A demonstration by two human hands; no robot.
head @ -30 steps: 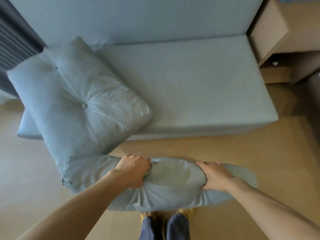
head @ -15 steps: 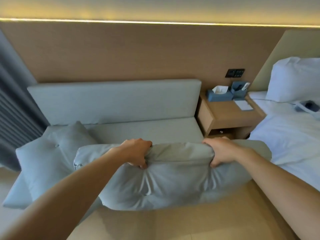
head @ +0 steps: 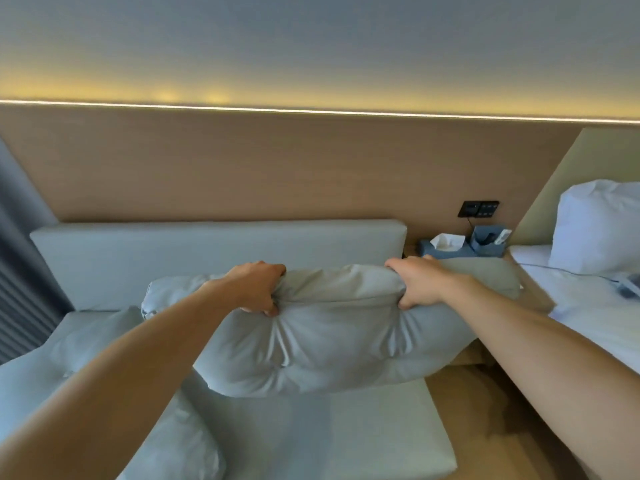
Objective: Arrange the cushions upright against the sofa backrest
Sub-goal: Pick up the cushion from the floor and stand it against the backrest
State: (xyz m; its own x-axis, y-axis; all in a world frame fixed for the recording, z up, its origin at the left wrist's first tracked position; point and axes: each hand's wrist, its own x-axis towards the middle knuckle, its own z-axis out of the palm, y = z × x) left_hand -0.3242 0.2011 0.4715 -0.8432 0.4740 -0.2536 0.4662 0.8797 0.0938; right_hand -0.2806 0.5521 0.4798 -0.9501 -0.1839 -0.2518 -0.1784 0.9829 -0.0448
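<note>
A pale grey-blue cushion (head: 322, 344) hangs in the air above the sofa seat (head: 363, 434), its long side level. My left hand (head: 258, 287) grips its top edge left of centre and my right hand (head: 417, 284) grips the top edge right of centre. Behind it stands the sofa backrest (head: 173, 258), bare along its visible length. A second cushion (head: 69, 368) of the same colour lies slumped on the left end of the seat, partly hidden by my left forearm.
A wooden bedside table (head: 530, 292) with a tissue box (head: 445, 245) stands right of the sofa. Further right is a bed with white linen (head: 588, 306) and a pillow (head: 599, 223). A dark curtain (head: 20, 299) hangs at the far left.
The cushion has come up from floor level to above the sofa seat, closer to the backrest. Both hands kept their grip. My view tilted upward.
</note>
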